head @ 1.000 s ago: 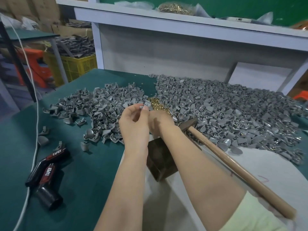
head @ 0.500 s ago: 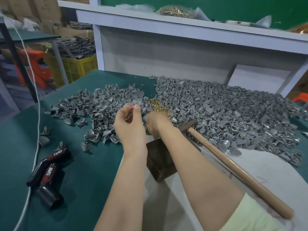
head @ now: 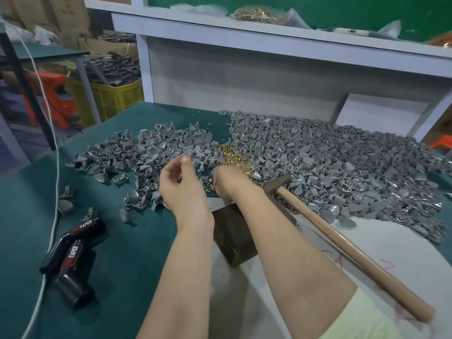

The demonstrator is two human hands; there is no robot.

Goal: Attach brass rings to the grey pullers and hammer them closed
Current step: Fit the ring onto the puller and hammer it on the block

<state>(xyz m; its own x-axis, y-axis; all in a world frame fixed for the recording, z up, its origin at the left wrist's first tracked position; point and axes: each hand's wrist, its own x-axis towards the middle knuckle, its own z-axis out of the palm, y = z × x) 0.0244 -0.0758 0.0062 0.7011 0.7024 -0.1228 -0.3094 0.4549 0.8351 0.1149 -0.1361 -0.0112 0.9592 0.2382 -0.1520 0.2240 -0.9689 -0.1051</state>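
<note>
Left hand (head: 182, 189) hovers, fingers (head: 172, 167) curled, hold unclear. At its 3 o'clock, right hand (head: 230, 182) touches brass rings (head: 233, 156); its fingers are hidden, so I cannot tell their state.

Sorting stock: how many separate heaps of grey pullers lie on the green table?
2: a smaller heap left of the brass rings, beyond the left hand; a larger heap right of them. Strays lie apart.
</note>
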